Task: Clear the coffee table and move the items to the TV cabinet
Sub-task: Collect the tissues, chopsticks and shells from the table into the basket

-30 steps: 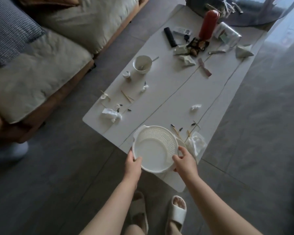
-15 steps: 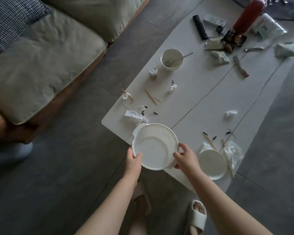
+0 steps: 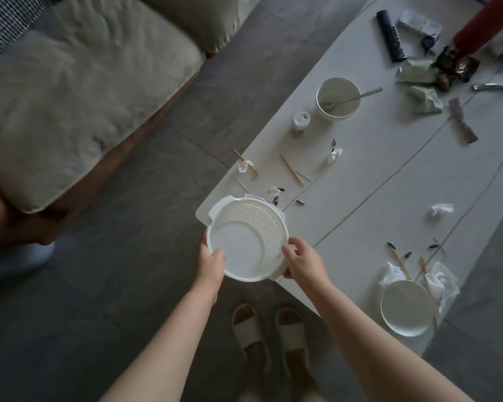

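White plastic colander — both hands grip its rim, the left hand with thumb curled over the near-left edge, the right hand pinching the near-right edge. It is held above the near corner of the pale coffee table. On the table lie a white plate beside crumpled tissues, wooden skewers, a bowl with a spoon in it, a black remote and a red bottle — well apart from the hands. A sofa stands to the left.

Dim, flat light — soft motion blur, wide-angle edge warp.
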A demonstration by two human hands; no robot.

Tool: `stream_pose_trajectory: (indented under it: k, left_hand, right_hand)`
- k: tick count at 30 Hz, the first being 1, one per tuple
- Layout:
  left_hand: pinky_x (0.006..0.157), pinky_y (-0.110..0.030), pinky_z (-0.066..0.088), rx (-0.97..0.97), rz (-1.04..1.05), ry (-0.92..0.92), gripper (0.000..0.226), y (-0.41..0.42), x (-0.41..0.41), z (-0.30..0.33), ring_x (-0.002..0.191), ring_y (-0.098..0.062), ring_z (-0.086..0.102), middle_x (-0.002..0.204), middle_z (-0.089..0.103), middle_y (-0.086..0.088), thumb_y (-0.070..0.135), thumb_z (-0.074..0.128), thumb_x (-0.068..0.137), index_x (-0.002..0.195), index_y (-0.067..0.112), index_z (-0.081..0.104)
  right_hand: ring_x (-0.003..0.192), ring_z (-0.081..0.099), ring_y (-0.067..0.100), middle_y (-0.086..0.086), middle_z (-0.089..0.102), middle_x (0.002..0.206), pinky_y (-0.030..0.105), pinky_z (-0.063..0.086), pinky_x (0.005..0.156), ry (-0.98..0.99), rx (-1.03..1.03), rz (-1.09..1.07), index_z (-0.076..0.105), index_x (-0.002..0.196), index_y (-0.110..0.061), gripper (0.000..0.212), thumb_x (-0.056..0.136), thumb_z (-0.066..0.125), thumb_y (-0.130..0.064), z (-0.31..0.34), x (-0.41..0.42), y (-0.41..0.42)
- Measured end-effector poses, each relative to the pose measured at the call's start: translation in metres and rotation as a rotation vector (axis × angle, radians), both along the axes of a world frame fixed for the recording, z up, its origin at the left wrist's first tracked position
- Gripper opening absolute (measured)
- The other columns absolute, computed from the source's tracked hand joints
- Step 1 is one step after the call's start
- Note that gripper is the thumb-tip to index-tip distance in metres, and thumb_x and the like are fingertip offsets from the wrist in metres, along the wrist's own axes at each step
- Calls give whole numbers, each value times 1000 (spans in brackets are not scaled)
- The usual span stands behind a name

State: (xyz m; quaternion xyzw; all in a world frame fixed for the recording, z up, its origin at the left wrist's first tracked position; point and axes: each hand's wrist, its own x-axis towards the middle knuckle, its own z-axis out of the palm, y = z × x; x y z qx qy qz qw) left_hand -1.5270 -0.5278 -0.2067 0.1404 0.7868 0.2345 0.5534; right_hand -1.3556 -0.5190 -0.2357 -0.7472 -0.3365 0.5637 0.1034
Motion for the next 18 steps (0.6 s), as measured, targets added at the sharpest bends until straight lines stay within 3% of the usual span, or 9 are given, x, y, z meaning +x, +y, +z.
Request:
stream_pose_trajectory:
  k: [4, 6, 10, 14, 18]
  left_hand:
    - [93, -43, 46, -28, 41, 51, 49, 11, -19, -12, 103, -25, 51, 117, 53, -10, -1, 39, 87, 135, 11, 38]
    - [92, -43, 47, -43, 61, 65, 45, 14, -29, -21, 102, -26, 52, 113, 54, -10, 0, 41, 86, 130, 11, 41]
    - [93, -53, 49, -72, 69, 113, 23, 20, -52, -45, 100, -31, 58, 108, 59, -13, 7, 46, 85, 105, 17, 49]
    - [86, -51, 53, -40, 52, 144, 9, 26, -65, -63, 93, -29, 61, 95, 62, -6, 16, 47, 85, 82, 23, 51]
    - [86, -46, 53, 14, 75, 159, 5, 29, -69, -76, 94, -26, 62, 98, 64, -6, 26, 50, 89, 92, 26, 55]
  right_hand:
    - [75, 63, 8, -8, 62, 87, 24, 53, 65, -45, 21, 119, 57, 120, -17, 33, 96, 45, -37, -21, -5, 33]
    - [86, 63, 13, 0, 65, 104, 30, 55, 76, -122, 34, 227, 53, 122, -18, 32, 96, 48, -34, -35, -5, 52]
    - [103, 59, 20, 3, 58, 126, 35, 53, 82, -297, 115, 511, 46, 132, -22, 38, 94, 48, -28, -68, -7, 82]
    - [98, 60, 20, 3, 43, 137, 34, 57, 74, -390, 188, 722, 35, 139, -28, 53, 90, 56, -29, -101, -19, 94]
    - [80, 60, 20, 3, 38, 131, 35, 59, 61, -446, 263, 876, 33, 132, -34, 57, 85, 64, -29, -127, -30, 89]
